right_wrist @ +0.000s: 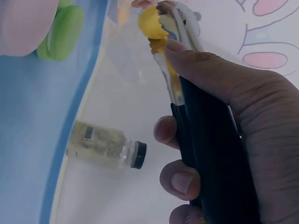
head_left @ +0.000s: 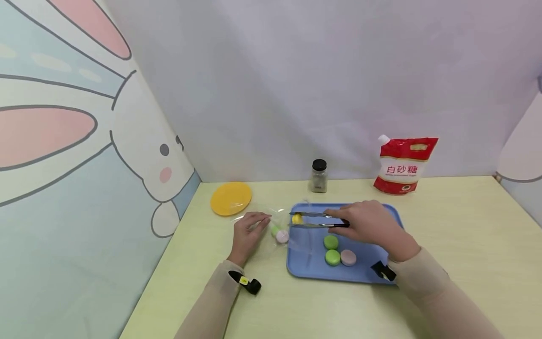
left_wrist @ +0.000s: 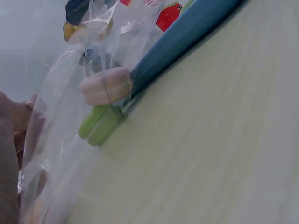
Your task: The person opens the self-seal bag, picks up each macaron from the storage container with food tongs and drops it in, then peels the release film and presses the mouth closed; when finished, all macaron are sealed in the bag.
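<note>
My right hand [head_left: 372, 225] grips black-handled metal tongs [right_wrist: 201, 135]. Between the tips of the tongs is a yellow macaron [right_wrist: 152, 22], over the left edge of the blue tray [head_left: 309, 274]. On the table to the left, my left hand [head_left: 251, 235] holds a clear plastic bag [left_wrist: 60, 116] by its side. Inside that bag lie a pink macaron [left_wrist: 106, 86] and a green macaron [left_wrist: 101, 125], resting against each other. Two green macarons [head_left: 332, 257] and another pink macaron [head_left: 348, 257] sit on the tray.
A yellow plate [head_left: 230, 198] lies at the back left of the table. Behind the tray stands a black-capped jar [head_left: 319, 176]. At the back right is a red and white sugar pouch [head_left: 404, 167], upright near the wall.
</note>
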`<state>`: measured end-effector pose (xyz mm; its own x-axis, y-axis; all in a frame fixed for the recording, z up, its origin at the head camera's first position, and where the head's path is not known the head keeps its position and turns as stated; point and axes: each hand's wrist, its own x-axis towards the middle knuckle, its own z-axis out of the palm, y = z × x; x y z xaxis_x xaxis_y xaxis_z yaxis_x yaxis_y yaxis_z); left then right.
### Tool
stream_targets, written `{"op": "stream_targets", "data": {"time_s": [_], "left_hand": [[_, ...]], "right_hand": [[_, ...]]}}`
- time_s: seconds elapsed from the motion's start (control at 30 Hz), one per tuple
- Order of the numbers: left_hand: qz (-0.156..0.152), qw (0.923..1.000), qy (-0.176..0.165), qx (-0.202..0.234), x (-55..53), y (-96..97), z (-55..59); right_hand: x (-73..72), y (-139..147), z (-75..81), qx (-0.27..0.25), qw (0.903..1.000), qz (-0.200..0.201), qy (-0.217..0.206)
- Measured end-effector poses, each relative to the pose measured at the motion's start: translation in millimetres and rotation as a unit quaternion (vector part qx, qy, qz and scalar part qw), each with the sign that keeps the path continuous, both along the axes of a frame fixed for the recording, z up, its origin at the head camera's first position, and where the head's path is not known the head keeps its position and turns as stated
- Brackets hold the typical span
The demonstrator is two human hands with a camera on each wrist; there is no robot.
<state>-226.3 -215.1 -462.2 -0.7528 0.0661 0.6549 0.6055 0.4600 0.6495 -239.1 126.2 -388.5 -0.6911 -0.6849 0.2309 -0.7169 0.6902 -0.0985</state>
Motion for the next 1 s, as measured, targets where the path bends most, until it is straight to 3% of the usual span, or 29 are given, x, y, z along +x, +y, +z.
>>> {"op": "stream_targets", "data": {"time_s": [0.17, 0.3, 0.53, 0.83, 1.0], "left_hand": [[0.004, 0.9999, 0.012, -0.005, -0.9, -0.1, 1.1], [0.008, 0.9999, 0.014, -0.002, -0.4, -0.9, 1.2], [0.007, 0.9998, 0.003, 0.017, 1.7, 0.0, 0.2], [0.023, 0.9991, 0.034, 0.011, -13.0, -9.0, -26.2], [0.012, 0.9996, 0.017, 0.018, -17.3, -12.8, -30.4]], "right_hand": [[-9.0, -16, -12.3, 0.024, 0.9992, 0.011, -0.029], [-7.2, -28, -17.0, 0.019, 0.9993, 0.024, -0.02], [-2.7, -41, -16.6, -0.002, 0.9998, 0.007, -0.017], [1.6, -52, -31.4, -0.021, 0.9987, -0.033, 0.031], [3.4, -54, -31.7, -0.029, 0.9979, -0.038, 0.043]]}}
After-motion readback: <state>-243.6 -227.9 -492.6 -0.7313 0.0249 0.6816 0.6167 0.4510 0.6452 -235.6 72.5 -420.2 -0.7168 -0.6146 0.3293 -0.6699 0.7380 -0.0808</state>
